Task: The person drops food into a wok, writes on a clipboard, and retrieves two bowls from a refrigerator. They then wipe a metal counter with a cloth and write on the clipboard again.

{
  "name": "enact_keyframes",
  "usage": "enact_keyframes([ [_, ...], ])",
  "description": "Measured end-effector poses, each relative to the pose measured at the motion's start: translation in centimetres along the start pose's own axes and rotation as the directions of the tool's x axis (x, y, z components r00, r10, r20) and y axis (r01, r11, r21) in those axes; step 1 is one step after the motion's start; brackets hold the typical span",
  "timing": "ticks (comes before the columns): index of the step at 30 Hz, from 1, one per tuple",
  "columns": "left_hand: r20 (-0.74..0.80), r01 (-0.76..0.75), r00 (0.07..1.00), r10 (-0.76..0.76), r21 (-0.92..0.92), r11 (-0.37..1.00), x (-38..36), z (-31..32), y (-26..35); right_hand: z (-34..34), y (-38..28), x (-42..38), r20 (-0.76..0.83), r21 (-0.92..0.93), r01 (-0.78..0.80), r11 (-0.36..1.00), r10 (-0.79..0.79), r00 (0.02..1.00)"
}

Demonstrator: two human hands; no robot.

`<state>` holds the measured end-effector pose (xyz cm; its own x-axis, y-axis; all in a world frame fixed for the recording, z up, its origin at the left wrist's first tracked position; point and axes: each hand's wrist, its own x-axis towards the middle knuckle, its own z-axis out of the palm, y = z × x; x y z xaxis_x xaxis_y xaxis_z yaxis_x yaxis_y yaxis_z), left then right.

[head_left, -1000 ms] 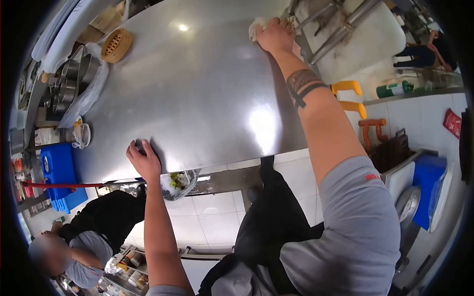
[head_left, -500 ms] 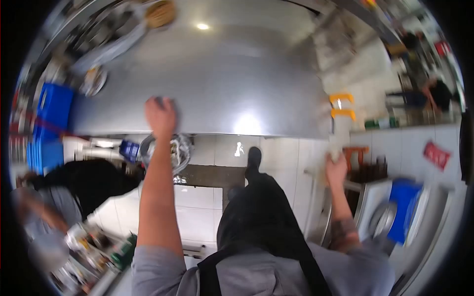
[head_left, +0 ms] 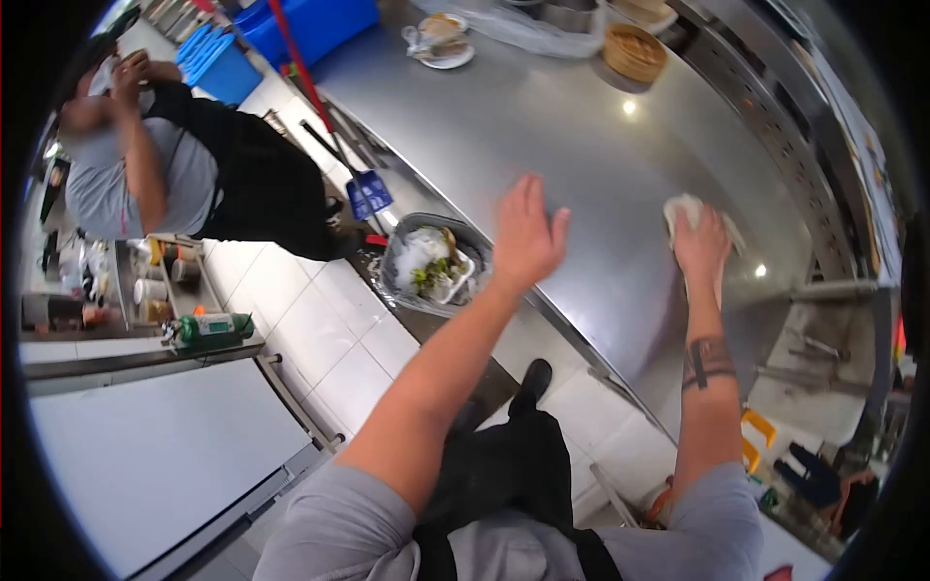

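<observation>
Under my right hand (head_left: 702,240) a whitish cloth (head_left: 684,211) is pressed on the steel table (head_left: 542,107), part of it bunched past the fingers on both sides. My left hand (head_left: 528,232) is open with nothing in it, fingers stretched and thumb apart, over the table's near edge. Below and to the left of that hand stands a grey bin (head_left: 395,263) with white plastic and green leafy scraps in it.
A bamboo steamer (head_left: 635,53), a stack of small plates (head_left: 446,56) and a blue box (head_left: 310,31) stand along the table. At left, a person (head_left: 184,165) in a dark apron stands beside a blue dustpan (head_left: 369,195). A white-topped unit (head_left: 165,416) is behind them.
My view has turned left. The right hand has come from beside the table onto its top with the cloth. My left hand has gone from closed on the tabletop to open.
</observation>
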<state>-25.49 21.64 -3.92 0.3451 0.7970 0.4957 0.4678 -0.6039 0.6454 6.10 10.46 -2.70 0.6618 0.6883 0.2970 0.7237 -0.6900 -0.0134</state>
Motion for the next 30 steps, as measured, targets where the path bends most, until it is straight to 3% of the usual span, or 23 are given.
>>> enact_keyframes([
  [2, -0.021, -0.006, 1.000, 0.006, -0.004, 1.000, -0.1, -0.1, -0.1, 1.0, -9.4, 4.9, 0.031, 0.170, 0.175, 0.970, -0.182, 0.983],
  [3, -0.029, -0.021, 0.999, 0.020, -0.037, 0.999, 0.1, -0.2, -0.1, 3.0, -13.8, 5.5, -0.131, 0.209, 0.319, 0.924, -0.297, 0.946],
  [4, -0.037, -0.022, 0.999, 0.021, -0.026, 0.999, 0.3, -0.2, -0.3, 1.0, -18.8, 4.9, -0.048, 0.305, 0.429, 0.850, -0.436, 0.899],
  [5, -0.061, -0.011, 0.998, 0.007, -0.064, 0.998, 0.2, -0.3, -0.3, 2.7, -22.5, 3.6, -0.247, 0.314, 0.602, 0.734, -0.549, 0.798],
  [7, -0.075, -0.008, 0.997, -0.001, -0.115, 0.993, -0.1, -0.4, -0.3, 2.7, -25.0, 0.2, -0.414, 0.413, 0.784, 0.463, -0.671, 0.615],
  [8, -0.116, 0.004, 0.993, -0.020, -0.139, 0.990, -0.4, -0.3, -0.7, 4.1, -24.5, -0.9, -0.425, 0.494, 0.790, 0.363, -0.691, 0.584],
  [9, -0.159, -0.001, 0.987, -0.027, -0.172, 0.985, -0.3, -0.2, -0.9, 0.6, -22.7, -3.3, -0.109, 0.666, 0.599, 0.444, -0.737, 0.667],
  [11, -0.226, 0.040, 0.970, -0.091, -0.221, 0.975, -1.2, 0.1, -1.1, -8.3, -17.8, -9.5, 0.266, 0.535, 0.428, 0.728, -0.626, 0.733],
  [13, -0.244, 0.076, 0.960, -0.135, -0.238, 0.968, -3.2, -0.5, -1.7, -5.8, -9.5, -14.2, 0.096, 0.524, 0.602, 0.602, -0.744, 0.661],
  [14, -0.222, 0.116, 0.961, -0.167, -0.227, 0.967, -4.8, -1.9, -0.4, -6.5, -5.6, -15.3, 0.092, 0.488, 0.581, 0.651, -0.700, 0.708],
  [16, -0.101, 0.074, 0.990, -0.098, -0.216, 0.974, -9.1, -4.4, 2.4, -9.0, 0.6, -17.5, 0.206, 0.445, 0.387, 0.808, -0.513, 0.833],
  [17, -0.043, 0.025, 0.998, -0.035, -0.208, 0.978, -11.3, -4.9, 4.0, -11.2, 2.0, -18.3, 0.208, 0.352, 0.192, 0.916, -0.277, 0.938],
  [18, 0.019, -0.027, 0.999, 0.032, -0.198, 0.980, -13.8, -5.6, 5.2, -13.8, 3.2, -19.5, 0.197, 0.336, 0.129, 0.933, -0.204, 0.959],
  [20, 0.138, -0.083, 0.983, 0.122, -0.262, 0.962, -19.0, -6.2, 7.1, -18.5, 5.3, -21.5, -0.102, 0.255, 0.128, 0.959, -0.105, 0.989],
  [21, 0.204, -0.124, 0.961, 0.184, -0.277, 0.953, -21.7, -7.0, 7.8, -20.6, 6.4, -23.7, -0.115, 0.253, 0.081, 0.964, -0.053, 0.992],
  [22, 0.269, -0.159, 0.933, 0.238, -0.286, 0.945, -24.3, -8.0, 8.2, -22.5, 7.3, -26.1, -0.137, 0.440, 0.079, 0.895, -0.020, 0.990],
  [23, 0.372, -0.096, 0.901, 0.223, -0.332, 0.938, -27.0, -9.3, 8.9, -24.1, 8.1, -28.7, -0.159, 0.611, 0.087, 0.786, 0.014, 0.987],
  [26, 0.652, 0.082, 0.738, 0.174, -0.342, 0.936, -32.3, -13.3, 9.6, -27.5, 11.8, -35.5, -0.227, 0.677, 0.014, 0.736, 0.192, 0.955],
  [28, 0.713, 0.127, 0.680, 0.171, -0.344, 0.930, -34.5, -14.8, 8.6, -27.6, 16.5, -37.8, -0.268, 0.733, -0.075, 0.676, 0.389, 0.882],
  [29, 0.770, 0.190, 0.621, 0.147, -0.330, 0.925, -34.7, -14.7, 8.5, -27.2, 19.3, -38.2, -0.231, 0.800, -0.136, 0.585, 0.509, 0.829],
  [30, 0.769, 0.167, 0.619, 0.162, -0.330, 0.929, -34.2, -14.5, 9.1, -26.6, 22.4, -38.0, -0.180, 0.858, -0.183, 0.479, 0.615, 0.768],
])
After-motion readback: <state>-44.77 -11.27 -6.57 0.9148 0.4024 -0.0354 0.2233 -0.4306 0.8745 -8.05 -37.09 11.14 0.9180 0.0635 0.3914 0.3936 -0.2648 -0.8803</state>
